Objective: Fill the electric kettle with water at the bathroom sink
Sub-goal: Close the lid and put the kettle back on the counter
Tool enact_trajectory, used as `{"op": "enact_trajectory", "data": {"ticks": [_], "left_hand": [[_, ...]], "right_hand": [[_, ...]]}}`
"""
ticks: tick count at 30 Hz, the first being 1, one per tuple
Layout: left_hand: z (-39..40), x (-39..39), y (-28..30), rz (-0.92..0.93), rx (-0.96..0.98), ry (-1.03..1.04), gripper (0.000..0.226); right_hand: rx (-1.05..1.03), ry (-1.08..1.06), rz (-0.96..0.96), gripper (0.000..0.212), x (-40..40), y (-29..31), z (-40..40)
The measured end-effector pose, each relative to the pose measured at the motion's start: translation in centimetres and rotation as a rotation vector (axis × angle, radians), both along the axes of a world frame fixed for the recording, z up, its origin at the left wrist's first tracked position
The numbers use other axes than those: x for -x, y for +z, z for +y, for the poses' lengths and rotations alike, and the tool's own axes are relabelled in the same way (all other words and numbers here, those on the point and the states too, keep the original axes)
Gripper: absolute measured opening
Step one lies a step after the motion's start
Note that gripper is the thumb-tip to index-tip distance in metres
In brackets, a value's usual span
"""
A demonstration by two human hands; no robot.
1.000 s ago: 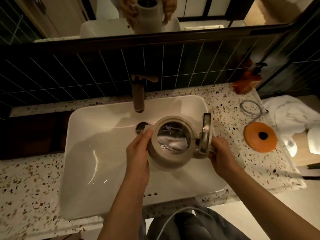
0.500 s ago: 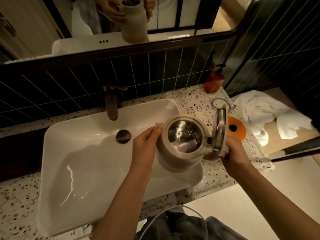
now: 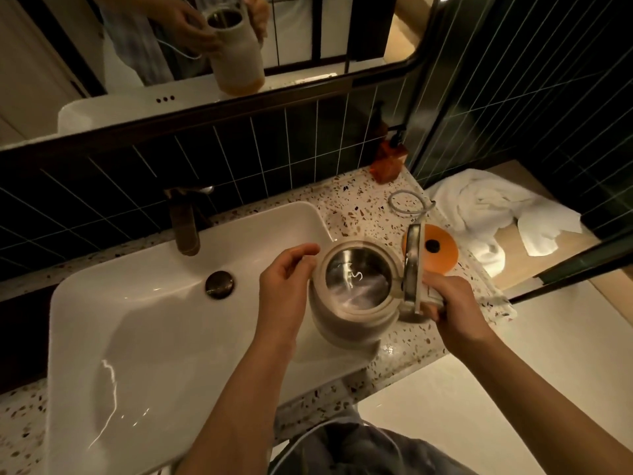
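Beige kettle (image 3: pixel 352 296), lid (image 3: pixel 412 265) flipped up, is held over the right end of the white sink (image 3: pixel 144 337), above the rim where it meets the speckled table (image 3: pixel 404 351). Right hand (image 3: pixel 448 299) is clamped on the handle; left hand (image 3: pixel 284 286) cups the kettle's left wall, fingers loosely curled, thumb near the rim. Compared with a second ago the kettle has shifted from the middle of the basin, close to the tap (image 3: pixel 186 224), out toward the right edge, nearer the orange base (image 3: pixel 435 248) with its looped cord (image 3: pixel 406 202). Water glints inside the steel interior, level hard to tell. No water runs from the tap. Judgement: filling looks finished and the kettle is being carried toward the base; the lid isn't closed yet. Risk: slopping water with the lid open. White towel (image 3: pixel 496 217) lies on the floor, soap bottle (image 3: pixel 388 159) in the corner.
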State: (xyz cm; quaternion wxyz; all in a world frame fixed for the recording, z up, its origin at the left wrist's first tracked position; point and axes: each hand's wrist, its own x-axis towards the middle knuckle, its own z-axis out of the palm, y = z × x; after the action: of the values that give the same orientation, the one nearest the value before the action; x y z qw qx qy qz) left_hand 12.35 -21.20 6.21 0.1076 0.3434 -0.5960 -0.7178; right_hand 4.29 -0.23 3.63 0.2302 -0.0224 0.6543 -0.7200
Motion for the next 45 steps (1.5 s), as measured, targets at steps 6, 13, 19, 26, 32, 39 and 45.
{"op": "enact_trajectory", "data": {"ticks": [6,13,19,26,32,39,45], "left_hand": [[-0.1,0.3,0.5,-0.036,0.075,-0.035,0.020],[0.9,0.7,1.6,-0.016,0.373,-0.208,0.022],[3.1,0.9,6.5,0.144,0.236,-0.398,0.040],[5.4,1.7,7.7,0.153,0.475,-0.482,0.050],[3.7,2.1,5.5,0.130,0.575,-0.387,0.030],[0.8,1.5,0.9,0.080,0.608,-0.387,0.042],[0.2,1.3,-1.4,0.063,0.563,-0.411,0.053]], "right_hand": [[-0.047,0.018,0.009,0.045,0.6,0.2,0.1],[-0.094,0.024,0.000,0.055,1.0,0.0,0.3],[-0.125,0.033,0.023,0.046,0.8,0.1,0.1],[-0.114,0.053,0.010,0.049,0.9,0.0,0.0],[-0.092,0.025,-0.001,0.039,1.2,0.1,0.1],[-0.066,-0.008,-0.019,0.037,1.7,0.0,0.0],[-0.056,0.000,-0.077,0.061,1.8,0.2,-0.1]]}}
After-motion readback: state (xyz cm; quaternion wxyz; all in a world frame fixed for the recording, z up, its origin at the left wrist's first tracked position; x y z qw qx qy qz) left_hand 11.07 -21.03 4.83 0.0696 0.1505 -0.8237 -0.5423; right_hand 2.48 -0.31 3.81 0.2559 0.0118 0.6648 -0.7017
